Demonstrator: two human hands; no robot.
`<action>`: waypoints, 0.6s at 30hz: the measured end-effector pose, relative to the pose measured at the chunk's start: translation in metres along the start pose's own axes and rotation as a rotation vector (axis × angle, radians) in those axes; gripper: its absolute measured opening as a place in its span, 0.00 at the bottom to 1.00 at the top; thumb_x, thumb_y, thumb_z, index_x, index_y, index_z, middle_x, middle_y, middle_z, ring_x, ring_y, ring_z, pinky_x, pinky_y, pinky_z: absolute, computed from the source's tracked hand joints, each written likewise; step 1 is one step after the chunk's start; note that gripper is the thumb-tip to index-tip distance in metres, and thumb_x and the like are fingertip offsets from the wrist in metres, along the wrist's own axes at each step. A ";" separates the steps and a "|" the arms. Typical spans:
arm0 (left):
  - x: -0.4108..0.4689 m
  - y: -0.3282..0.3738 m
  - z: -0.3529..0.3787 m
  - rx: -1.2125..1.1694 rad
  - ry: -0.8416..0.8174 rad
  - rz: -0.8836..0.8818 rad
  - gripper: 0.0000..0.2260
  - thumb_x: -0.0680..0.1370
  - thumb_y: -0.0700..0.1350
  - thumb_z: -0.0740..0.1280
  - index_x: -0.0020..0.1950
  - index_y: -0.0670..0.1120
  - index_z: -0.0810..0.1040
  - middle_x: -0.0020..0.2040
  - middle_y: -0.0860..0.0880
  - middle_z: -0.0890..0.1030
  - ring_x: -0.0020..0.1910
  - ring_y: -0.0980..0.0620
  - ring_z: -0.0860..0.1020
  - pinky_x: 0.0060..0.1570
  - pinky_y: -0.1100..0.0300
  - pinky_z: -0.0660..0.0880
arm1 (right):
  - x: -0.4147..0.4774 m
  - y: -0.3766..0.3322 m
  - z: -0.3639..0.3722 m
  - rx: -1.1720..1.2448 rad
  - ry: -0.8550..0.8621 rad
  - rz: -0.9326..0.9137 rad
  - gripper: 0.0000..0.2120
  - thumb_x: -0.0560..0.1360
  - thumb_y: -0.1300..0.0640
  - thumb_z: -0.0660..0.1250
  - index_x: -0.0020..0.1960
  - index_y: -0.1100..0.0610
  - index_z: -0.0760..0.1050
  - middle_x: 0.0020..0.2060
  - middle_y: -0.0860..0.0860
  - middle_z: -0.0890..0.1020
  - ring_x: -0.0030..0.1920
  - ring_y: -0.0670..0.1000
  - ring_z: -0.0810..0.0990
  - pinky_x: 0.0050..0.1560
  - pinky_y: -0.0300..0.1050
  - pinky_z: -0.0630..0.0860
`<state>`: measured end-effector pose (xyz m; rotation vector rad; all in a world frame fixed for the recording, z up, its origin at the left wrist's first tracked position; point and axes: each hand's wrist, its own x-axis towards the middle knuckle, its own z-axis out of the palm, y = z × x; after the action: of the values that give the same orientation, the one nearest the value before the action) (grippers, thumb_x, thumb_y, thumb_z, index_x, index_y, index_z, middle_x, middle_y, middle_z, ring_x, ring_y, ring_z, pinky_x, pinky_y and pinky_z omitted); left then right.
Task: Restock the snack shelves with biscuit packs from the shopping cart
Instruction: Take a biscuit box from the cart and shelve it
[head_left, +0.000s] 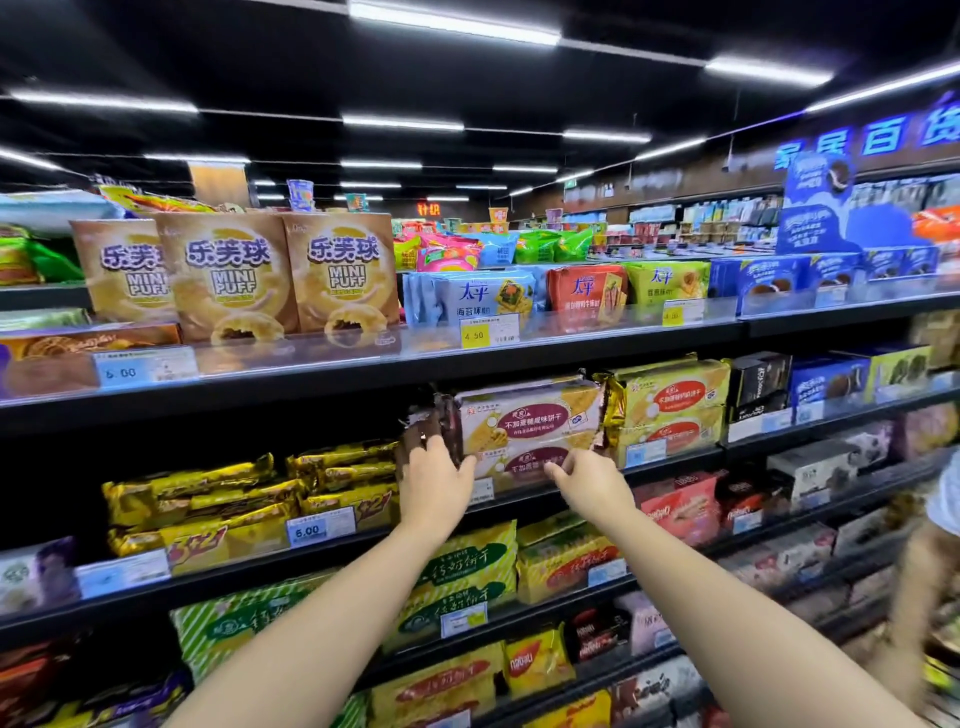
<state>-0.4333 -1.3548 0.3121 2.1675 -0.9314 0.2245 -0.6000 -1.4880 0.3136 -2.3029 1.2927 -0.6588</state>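
Observation:
Two cream biscuit packs with maroon oval labels and brown crimped ends lie stacked on the second shelf (249, 569) from the top. The upper pack (530, 413) rests on the lower pack (519, 462). My left hand (436, 475) is wrapped around the brown left end of the lower pack. My right hand (587, 480) pinches that pack's front edge near its middle. Both arms reach up and forward. No shopping cart can be made out.
Yellow-green biscuit packs (670, 410) sit right beside the stack, gold packs (249, 493) to its left with a gap between. Mini Puff boxes (234, 275) stand on the shelf above. Another person's arm (924, 561) shows at the right edge.

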 end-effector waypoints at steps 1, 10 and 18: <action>-0.006 -0.006 -0.001 0.013 0.017 0.045 0.22 0.79 0.58 0.67 0.65 0.43 0.72 0.59 0.41 0.76 0.57 0.38 0.75 0.54 0.47 0.75 | -0.006 -0.001 0.006 0.012 -0.012 0.006 0.18 0.80 0.40 0.64 0.46 0.55 0.76 0.42 0.53 0.82 0.44 0.57 0.81 0.47 0.50 0.80; -0.084 -0.087 -0.005 0.073 -0.061 0.434 0.09 0.82 0.54 0.62 0.59 0.51 0.74 0.55 0.54 0.75 0.57 0.52 0.70 0.58 0.55 0.69 | -0.073 -0.014 0.092 -0.009 -0.182 -0.015 0.15 0.80 0.42 0.63 0.47 0.53 0.77 0.41 0.52 0.83 0.42 0.55 0.81 0.42 0.48 0.78; -0.183 -0.219 -0.056 0.353 -0.452 0.033 0.14 0.82 0.52 0.60 0.63 0.49 0.76 0.60 0.48 0.78 0.61 0.45 0.76 0.59 0.49 0.75 | -0.146 -0.053 0.190 -0.149 -0.572 -0.244 0.14 0.81 0.42 0.61 0.48 0.52 0.77 0.42 0.52 0.82 0.43 0.54 0.81 0.41 0.46 0.76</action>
<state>-0.4083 -1.1159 0.1488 2.5894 -1.2538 -0.1017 -0.5196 -1.3119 0.1623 -2.5272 0.8224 0.0459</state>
